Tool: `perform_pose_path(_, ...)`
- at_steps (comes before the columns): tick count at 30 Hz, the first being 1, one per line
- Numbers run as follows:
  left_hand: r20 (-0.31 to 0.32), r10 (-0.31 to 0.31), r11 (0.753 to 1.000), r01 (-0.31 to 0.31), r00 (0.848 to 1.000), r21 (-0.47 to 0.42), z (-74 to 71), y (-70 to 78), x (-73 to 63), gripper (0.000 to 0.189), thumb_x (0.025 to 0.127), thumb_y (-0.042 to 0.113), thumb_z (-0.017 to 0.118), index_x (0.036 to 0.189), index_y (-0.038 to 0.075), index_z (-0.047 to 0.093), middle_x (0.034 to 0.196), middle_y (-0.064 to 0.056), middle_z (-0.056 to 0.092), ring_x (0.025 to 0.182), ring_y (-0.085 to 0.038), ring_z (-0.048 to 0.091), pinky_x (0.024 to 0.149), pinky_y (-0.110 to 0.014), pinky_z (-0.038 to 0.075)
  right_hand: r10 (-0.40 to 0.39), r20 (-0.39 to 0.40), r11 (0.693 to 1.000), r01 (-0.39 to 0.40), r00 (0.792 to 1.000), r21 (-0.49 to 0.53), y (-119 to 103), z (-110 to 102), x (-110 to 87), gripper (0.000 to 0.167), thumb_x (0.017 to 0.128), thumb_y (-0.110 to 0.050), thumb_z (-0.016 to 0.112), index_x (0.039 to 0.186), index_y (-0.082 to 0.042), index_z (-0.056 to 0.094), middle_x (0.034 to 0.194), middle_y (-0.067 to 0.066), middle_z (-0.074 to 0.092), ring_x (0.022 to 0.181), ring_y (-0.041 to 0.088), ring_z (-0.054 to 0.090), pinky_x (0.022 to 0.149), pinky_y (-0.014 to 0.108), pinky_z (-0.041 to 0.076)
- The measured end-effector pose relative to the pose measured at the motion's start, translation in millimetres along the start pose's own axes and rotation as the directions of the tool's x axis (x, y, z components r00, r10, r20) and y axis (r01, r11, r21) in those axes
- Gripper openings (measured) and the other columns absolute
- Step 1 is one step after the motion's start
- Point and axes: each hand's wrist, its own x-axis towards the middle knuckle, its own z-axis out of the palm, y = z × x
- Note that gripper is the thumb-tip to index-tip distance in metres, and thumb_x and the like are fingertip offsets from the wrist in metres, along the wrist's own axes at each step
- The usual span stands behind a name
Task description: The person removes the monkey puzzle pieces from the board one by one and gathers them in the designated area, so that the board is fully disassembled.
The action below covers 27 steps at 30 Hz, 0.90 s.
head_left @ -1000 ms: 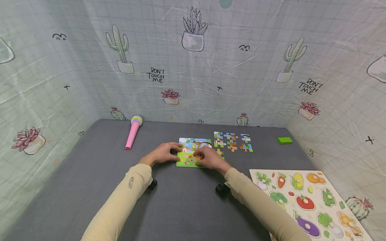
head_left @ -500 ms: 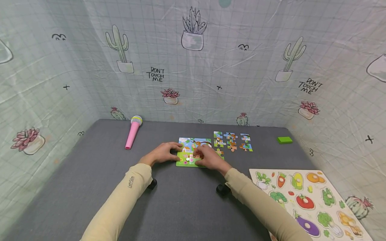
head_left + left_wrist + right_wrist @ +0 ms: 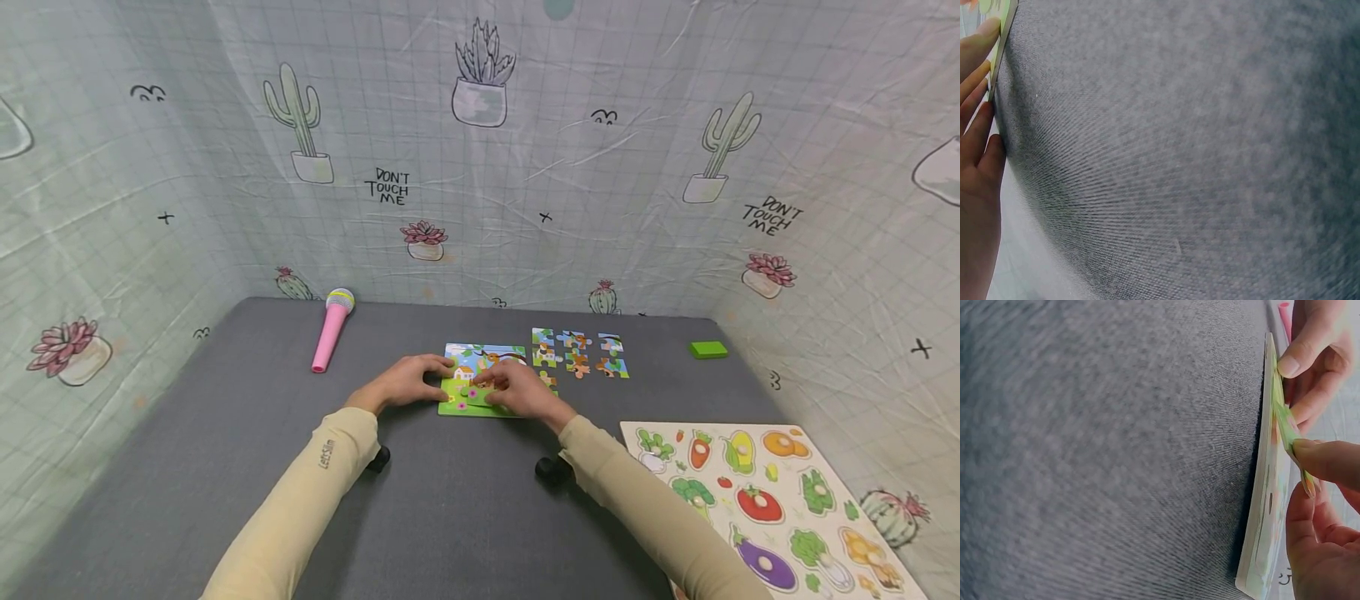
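Note:
My right hand (image 3: 521, 390) pinches a green jigsaw piece (image 3: 477, 395) with a pink flower, over the lower part of the puzzle board (image 3: 452, 407). In the right wrist view the jigsaw piece (image 3: 1286, 428) stands tilted off the board, between thumb and fingertips. My left hand (image 3: 408, 380) rests at the board's left edge, thumb near the front corner and fingers further back. In the left wrist view that hand (image 3: 979, 181) touches the edge with its fingers extended. The board's picture shows a house, a branch and grass; my right hand covers part of it.
Several loose jigsaw pieces (image 3: 576, 340) lie right of the board. A pink toy microphone (image 3: 330, 332) is at the back left, a green block (image 3: 708, 350) at the back right. A vegetable peg board (image 3: 720, 475) lies at the front right.
The jigsaw piece in my right hand has turned and tilted over the board, and the right fingers have shifted slightly left. My left hand has stayed at the board's edge.

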Motion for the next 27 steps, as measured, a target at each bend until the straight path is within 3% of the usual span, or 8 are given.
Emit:
perform_pose_path(2, -0.006, 0.01, 1.0, -0.009, 1.0, 0.005, 0.6, -0.8, 0.7, 0.044, 0.087, 0.026, 0.075, 0.124, 0.004, 0.067, 0.142, -0.01, 0.053, 0.135, -0.031, 0.044, 0.111, -0.048, 0.034, 0.014, 0.001, 1.0, -0.014, 1.0, 0.012, -0.3, -0.3, -0.1, 0.031, 0.09, -0.002, 0.067, 0.12, -0.008, 0.071, 0.113, 0.008, 0.064, 0.101, 0.025, 0.06, 0.09, 0.04, 0.051)
perform_pose_path(9, -0.01, 0.011, 1.0, -0.011, 1.0, -0.001, 0.4, 1.0, 0.0, 0.044, 0.086, 0.024, 0.076, 0.123, 0.003, 0.067, 0.141, -0.01, 0.054, 0.134, -0.03, 0.045, 0.111, -0.046, 0.035, -0.006, 0.005, 1.0, 0.006, 1.0, 0.024, -0.8, -1.7, -0.6, 0.029, 0.093, -0.001, 0.062, 0.119, -0.006, 0.07, 0.109, 0.01, 0.068, 0.09, 0.021, 0.063, 0.078, 0.035, 0.052)
perform_pose_path(16, -0.01, 0.012, 1.0, -0.012, 1.0, -0.006, 0.5, 1.1, -0.6, 0.043, 0.086, 0.024, 0.076, 0.122, 0.003, 0.068, 0.141, -0.01, 0.054, 0.133, -0.031, 0.045, 0.11, -0.047, 0.036, 0.0, 0.0, 1.0, 0.0, 1.0, -0.001, -3.0, -1.8, -0.4, 0.028, 0.095, 0.0, 0.057, 0.119, -0.006, 0.071, 0.114, 0.011, 0.066, 0.093, 0.024, 0.062, 0.076, 0.037, 0.051)
perform_pose_path(23, -0.01, 0.003, 1.0, -0.003, 1.0, -0.011, 0.5, 1.1, -0.3, 0.043, 0.086, 0.025, 0.075, 0.123, 0.004, 0.068, 0.141, -0.009, 0.054, 0.134, -0.031, 0.045, 0.111, -0.046, 0.035, 0.029, 0.004, 0.999, -0.029, 1.0, 0.026, -2.4, -2.0, 1.2, 0.029, 0.096, 0.0, 0.054, 0.119, -0.007, 0.07, 0.116, 0.009, 0.063, 0.103, 0.027, 0.063, 0.082, 0.039, 0.053)
perform_pose_path(27, -0.006, 0.004, 1.0, -0.004, 1.0, -0.017, -0.3, 0.9, -0.1, 0.043, 0.086, 0.024, 0.075, 0.123, 0.003, 0.067, 0.142, -0.01, 0.053, 0.135, -0.031, 0.044, 0.112, -0.047, 0.034, 0.078, -0.004, 0.993, -0.077, 0.997, 0.092, -2.1, -5.4, 0.4, 0.03, 0.099, -0.001, 0.05, 0.121, -0.008, 0.069, 0.122, 0.009, 0.06, 0.109, 0.027, 0.059, 0.086, 0.039, 0.051)
